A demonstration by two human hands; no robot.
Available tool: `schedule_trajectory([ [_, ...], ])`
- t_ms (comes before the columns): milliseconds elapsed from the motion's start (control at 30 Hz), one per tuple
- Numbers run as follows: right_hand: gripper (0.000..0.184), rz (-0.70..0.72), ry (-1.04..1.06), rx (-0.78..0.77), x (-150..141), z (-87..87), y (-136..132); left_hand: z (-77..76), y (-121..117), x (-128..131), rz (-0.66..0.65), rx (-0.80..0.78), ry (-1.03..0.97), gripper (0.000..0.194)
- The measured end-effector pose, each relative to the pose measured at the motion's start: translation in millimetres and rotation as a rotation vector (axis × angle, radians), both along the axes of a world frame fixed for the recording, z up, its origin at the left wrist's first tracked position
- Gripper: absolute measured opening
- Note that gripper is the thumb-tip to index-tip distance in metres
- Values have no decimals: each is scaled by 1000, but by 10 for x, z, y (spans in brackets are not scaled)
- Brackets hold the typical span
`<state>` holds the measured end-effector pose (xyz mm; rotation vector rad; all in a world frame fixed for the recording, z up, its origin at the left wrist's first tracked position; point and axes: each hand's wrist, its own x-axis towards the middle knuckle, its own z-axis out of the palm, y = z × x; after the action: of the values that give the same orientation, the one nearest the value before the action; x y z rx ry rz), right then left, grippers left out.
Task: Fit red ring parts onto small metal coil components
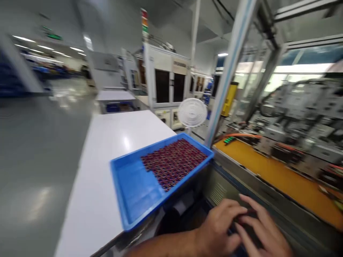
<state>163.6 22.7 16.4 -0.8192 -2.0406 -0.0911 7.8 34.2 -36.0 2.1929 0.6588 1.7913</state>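
A dark shape (pixel 250 233) shows between my fingers, too blurred for me to tell whether it is a small held piece or only shadow, so I cannot tell which way it points. My left hand (pixel 218 225) comes in low from the near side, forearm slanting to the right, fingers curled toward my right hand (pixel 264 226); that one has its fingers bent less, reaching to the far left. The fingertips of both come together around the dark shape, but I cannot tell whether either hand is closed on anything. To the left of them and farther off sits the blue tray (pixel 136 196), its long axis running from near left to far right. Slim multicoloured pieces (pixel 177 160) lie packed in rows over its far right part, leaving the near left part of its floor bare. Under the tray's left side is a white table (pixel 118 142), stretching away to the far side. To the right of my hands a machine bed (pixel 268 171) shows orange behind a metal post (pixel 232 60). Beyond the tray stands a white fan (pixel 192 112), with a white cabinet (pixel 168 59) farther back
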Motion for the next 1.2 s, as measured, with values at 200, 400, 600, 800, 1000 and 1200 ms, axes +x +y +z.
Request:
schedule_trajectory([
  [200, 12, -174, -55, 45, -64, -5, -339, -64, -212, -3, -61, -179, -169, 52],
  [400, 12, -213, 270, -518, 179, 113, -589, 73, -349, -15, -197, -498, -406, 57],
  [600, 9, -224, 207, -541, 219, 166, -567, 110, -384, -66, -219, -601, -417, 60],
  [800, 14, -148, 57, -413, 299, 294, -538, 96, -362, -91, -180, -651, -395, 60],
  [1000, 25, -56, -24, -753, 317, 119, -520, 54, -335, -110, -197, -721, -362, 56],
  [1200, 24, -6, 58, -1128, 353, 14, -643, 27, -289, -111, -299, -857, -450, 49],
])
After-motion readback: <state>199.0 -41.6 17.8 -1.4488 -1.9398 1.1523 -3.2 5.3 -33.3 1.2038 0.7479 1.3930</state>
